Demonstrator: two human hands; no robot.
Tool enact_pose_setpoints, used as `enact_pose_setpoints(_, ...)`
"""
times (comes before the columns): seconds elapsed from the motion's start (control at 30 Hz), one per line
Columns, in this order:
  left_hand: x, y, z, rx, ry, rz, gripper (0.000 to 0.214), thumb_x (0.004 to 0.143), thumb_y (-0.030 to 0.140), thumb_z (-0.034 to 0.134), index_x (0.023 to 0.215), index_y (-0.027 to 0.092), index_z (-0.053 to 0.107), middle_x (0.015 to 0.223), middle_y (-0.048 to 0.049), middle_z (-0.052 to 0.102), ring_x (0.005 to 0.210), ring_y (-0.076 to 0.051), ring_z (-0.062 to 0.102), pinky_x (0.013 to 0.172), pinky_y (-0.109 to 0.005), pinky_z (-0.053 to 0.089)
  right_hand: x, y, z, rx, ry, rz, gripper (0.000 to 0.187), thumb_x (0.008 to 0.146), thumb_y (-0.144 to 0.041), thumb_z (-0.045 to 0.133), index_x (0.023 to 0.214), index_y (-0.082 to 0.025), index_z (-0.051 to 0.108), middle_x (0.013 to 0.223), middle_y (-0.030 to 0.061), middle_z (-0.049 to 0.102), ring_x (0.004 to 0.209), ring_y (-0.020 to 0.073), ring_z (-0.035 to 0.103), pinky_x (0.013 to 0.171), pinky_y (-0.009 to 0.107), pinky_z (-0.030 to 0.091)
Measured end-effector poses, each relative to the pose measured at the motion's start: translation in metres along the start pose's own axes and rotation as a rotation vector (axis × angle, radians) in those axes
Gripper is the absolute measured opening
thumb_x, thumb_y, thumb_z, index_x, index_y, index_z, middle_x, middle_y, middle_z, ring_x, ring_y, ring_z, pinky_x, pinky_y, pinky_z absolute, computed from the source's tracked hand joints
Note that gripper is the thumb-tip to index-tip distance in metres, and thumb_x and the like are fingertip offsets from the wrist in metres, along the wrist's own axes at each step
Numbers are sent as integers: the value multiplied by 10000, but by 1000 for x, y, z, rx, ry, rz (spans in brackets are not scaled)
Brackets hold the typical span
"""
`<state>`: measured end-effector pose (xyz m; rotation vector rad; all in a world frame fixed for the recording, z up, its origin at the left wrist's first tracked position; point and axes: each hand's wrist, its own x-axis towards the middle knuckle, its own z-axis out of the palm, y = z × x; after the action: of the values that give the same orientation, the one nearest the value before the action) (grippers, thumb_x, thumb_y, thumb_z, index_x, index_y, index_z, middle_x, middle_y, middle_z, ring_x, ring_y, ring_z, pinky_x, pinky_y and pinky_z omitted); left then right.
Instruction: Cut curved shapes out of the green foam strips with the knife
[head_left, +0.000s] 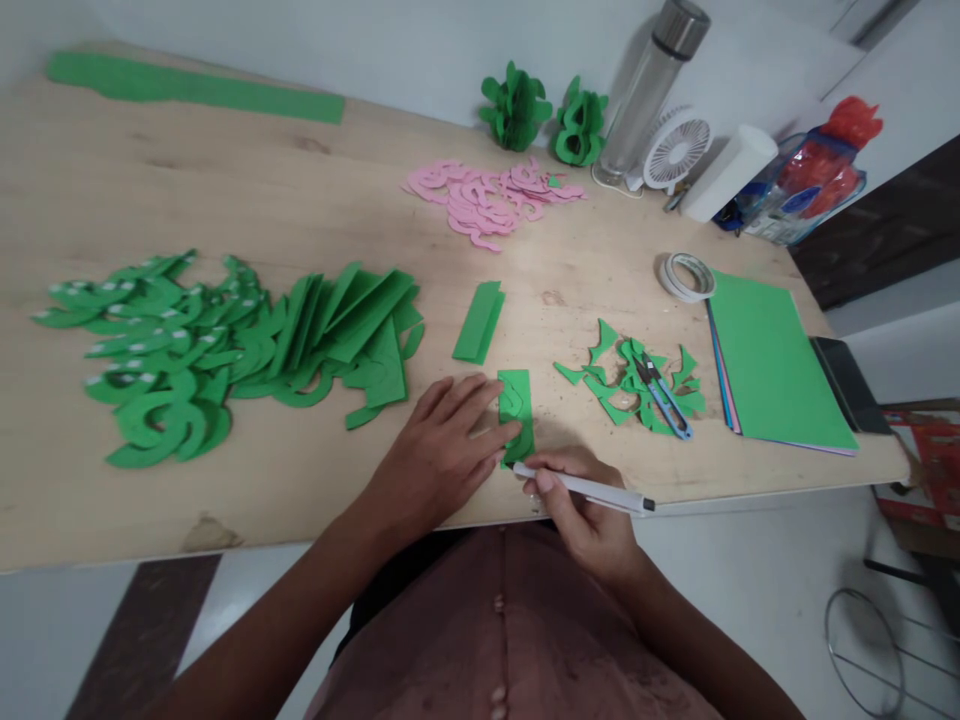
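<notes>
Wooden bench, long, pale.

Left end: big heap of green cut shapes, fanned out and overlapping.

Right end: stack of green sheets, squared up near the edge, well apart from the heap.

Far side: pink cut-outs in a loose pile (kept separate by colour, it seems).

Left hand lies flat, grip spread, fingertips pressing the near edge of the green piece, probably to stop it sliding.

Right hand has its grip pinched round a white pen, held low and slanted, tip at the piece's lower corner at the bench's front edge.

Green scraps lie just right of the piece, with blue-handled snips on them, within reach.

Folded green strip lies just beyond the piece.
</notes>
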<state>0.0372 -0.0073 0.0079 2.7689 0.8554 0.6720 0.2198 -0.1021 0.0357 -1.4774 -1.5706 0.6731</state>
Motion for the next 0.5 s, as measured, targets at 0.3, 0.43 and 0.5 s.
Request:
enact_pose_setpoints(0.3,-1,-1,2,0,8,11,273,952,207,501,1145,240,691,1357,-148,594,1295,-335,527,1054,-575,449,1,0,2,-46,0,-72,156,949,-221,561,994,-218,710,783,27,751,748,175,713,675,295,553)
enact_pose_setpoints(0.43,-1,-1,2,1,1,10,276,946,207,508,1150,245,690,1364,-144,591,1303,-334,521,1059,-574,447,1,-1,2,-45,-3,-71,153,949,-211,561,1001,-218,705,786,27,746,734,172,708,663,288,545)
enact_pose_setpoints(0.5,-1,-1,1,0,1,7,277,947,203,505,1146,245,693,1368,-147,589,1305,-336,521,1056,-575,449,1,-1,3,-48,2,-79,149,949,-209,560,995,-220,701,787,26,745,737,175,708,671,292,545)
